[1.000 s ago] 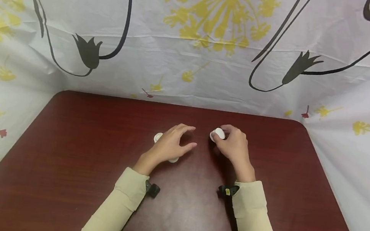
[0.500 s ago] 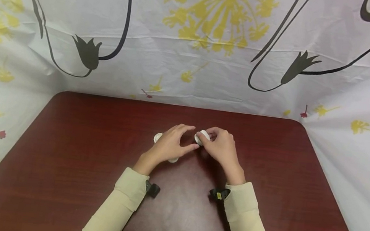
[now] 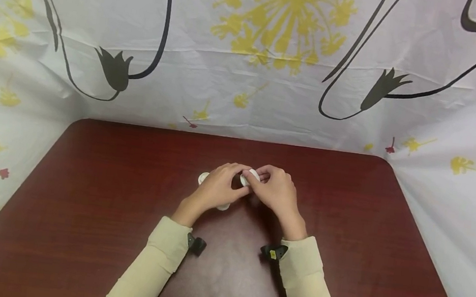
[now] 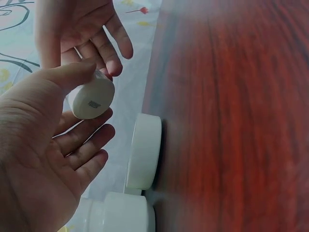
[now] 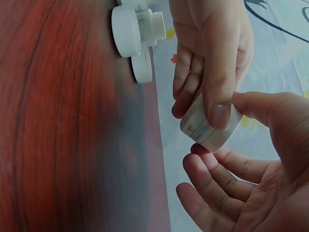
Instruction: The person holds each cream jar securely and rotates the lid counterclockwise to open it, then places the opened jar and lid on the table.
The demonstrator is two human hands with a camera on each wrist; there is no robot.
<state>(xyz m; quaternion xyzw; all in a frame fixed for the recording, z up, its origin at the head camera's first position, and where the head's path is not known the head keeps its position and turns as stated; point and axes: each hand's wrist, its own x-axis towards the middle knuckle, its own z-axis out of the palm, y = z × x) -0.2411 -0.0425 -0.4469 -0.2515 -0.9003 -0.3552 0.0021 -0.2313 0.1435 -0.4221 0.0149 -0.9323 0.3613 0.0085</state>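
Observation:
A small white jar (image 3: 250, 177) is held up between both hands over the table. My left hand (image 3: 218, 184) grips it; in the left wrist view the left thumb presses its side and the fingers reach round below. My right hand (image 3: 278, 190) also pinches the jar, thumb on one side and fingertips on the other in the right wrist view. Small print shows on the jar (image 5: 203, 126). Close by the left hand on the table are a low round white piece like a lid (image 4: 145, 151) and a white container (image 4: 126, 213), whose narrower neck (image 5: 158, 26) faces up.
The dark red wooden table (image 3: 101, 211) fills the lower head view. In that view my left hand partly covers the round white pieces (image 3: 203, 178) beside it. A white patterned cloth (image 3: 173, 91) hangs behind the table and along both sides.
My right hand has carried the white jar leftward to my left hand, which stayed nearly in place. The left thumb and fingers have come onto the jar.

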